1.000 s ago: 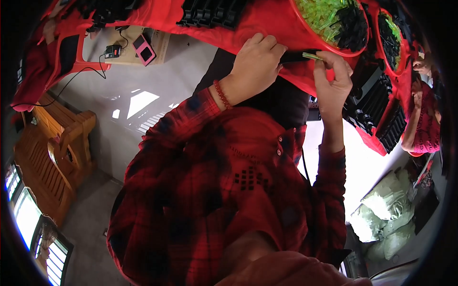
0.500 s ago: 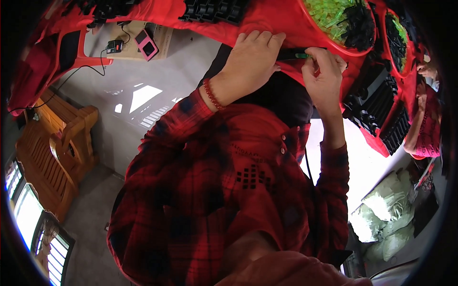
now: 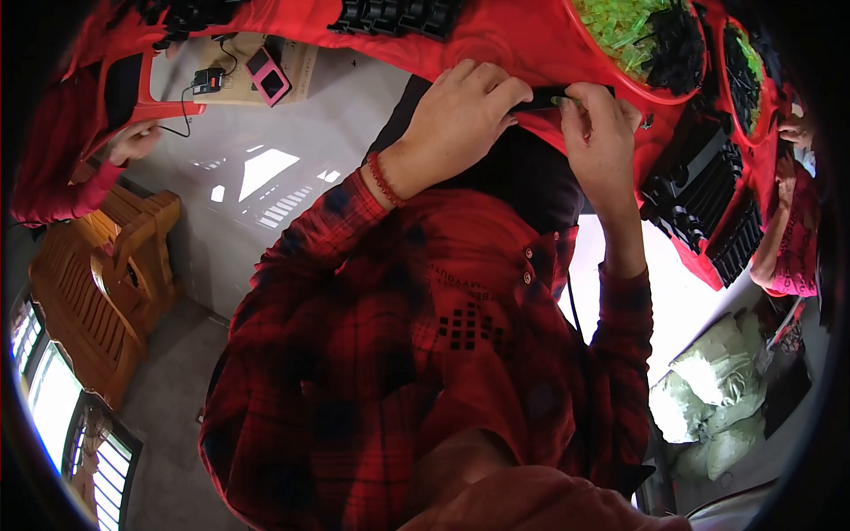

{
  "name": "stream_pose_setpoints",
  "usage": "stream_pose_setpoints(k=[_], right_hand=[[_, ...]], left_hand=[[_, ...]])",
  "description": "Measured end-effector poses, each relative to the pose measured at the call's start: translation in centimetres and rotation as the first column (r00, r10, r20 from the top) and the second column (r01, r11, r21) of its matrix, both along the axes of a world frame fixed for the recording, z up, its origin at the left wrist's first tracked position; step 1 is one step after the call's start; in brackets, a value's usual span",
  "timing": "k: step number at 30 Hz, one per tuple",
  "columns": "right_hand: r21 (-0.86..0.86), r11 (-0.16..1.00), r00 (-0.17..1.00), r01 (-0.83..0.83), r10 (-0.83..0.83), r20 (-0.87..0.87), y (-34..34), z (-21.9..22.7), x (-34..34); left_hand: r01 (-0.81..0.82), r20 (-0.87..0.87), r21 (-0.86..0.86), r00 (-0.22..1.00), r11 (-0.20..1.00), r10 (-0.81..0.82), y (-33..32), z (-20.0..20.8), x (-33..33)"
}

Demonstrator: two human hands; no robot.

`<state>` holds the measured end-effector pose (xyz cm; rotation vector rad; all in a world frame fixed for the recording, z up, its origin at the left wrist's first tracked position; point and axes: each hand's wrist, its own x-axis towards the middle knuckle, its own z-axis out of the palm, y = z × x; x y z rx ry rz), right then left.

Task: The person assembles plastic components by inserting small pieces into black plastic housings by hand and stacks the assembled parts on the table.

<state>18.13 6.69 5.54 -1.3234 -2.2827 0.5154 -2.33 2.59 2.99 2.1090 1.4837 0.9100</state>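
Far left: another person's hand [image 3: 133,142] at the red bench [image 3: 496,40] edge; a pink device [image 3: 268,78] and a black box [image 3: 208,81] with cable on a tan board

Left hand [image 3: 460,119]: laid palm-down at the bench edge, fingers curled over the near end of a black part [image 3: 540,97]; grip closed on it, loosely by the look

Black part: long, flat, dark plastic, mostly covered by both hands; it lies at the bench's near edge, between them

Right hand [image 3: 598,133]: fingertips pinched on a small green piece [image 3: 560,100], pressed against the black part

Step in hand, by judgement: fitting the green piece into the black part; the next move calls for steady alignment and a firm push

Right: red bowl [image 3: 620,66] of green pieces; rows of black parts [image 3: 708,203]; another person's pink sleeve [image 3: 792,257]
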Motion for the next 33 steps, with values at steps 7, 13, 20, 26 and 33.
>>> stream_pose_setpoints(k=[7, 13, 20, 26, 33], right_hand=[[0.108, 0.994, 1.000, -0.017, 0.019, -0.016, 0.4, -0.5, 0.8], [0.134, 0.989, 0.997, -0.065, 0.059, 0.052, 0.5, -0.9, 0.6], [0.222, 0.968, 0.990, -0.115, 0.095, 0.102, 0.7, -1.0, 0.4], [0.265, 0.951, 0.984, -0.159, 0.130, 0.124, 0.8, -1.2, 0.3], [0.280, 0.946, 0.979, -0.163, 0.121, 0.161, 0.5, -0.8, 0.0]], left_hand=[[0.018, -0.070, 0.108, 0.997, 0.994, -0.010, -0.1, -0.4, 0.0], [0.014, -0.072, 0.118, 0.997, 0.993, -0.005, -0.1, -0.7, 0.0], [0.022, -0.068, 0.099, 0.998, 0.995, -0.016, -0.1, -0.9, 0.0], [0.035, -0.033, 0.089, 0.999, 0.995, -0.033, 0.1, -1.2, 0.0], [0.030, -0.007, 0.128, 1.000, 0.991, -0.029, 0.2, -0.9, 0.3]])
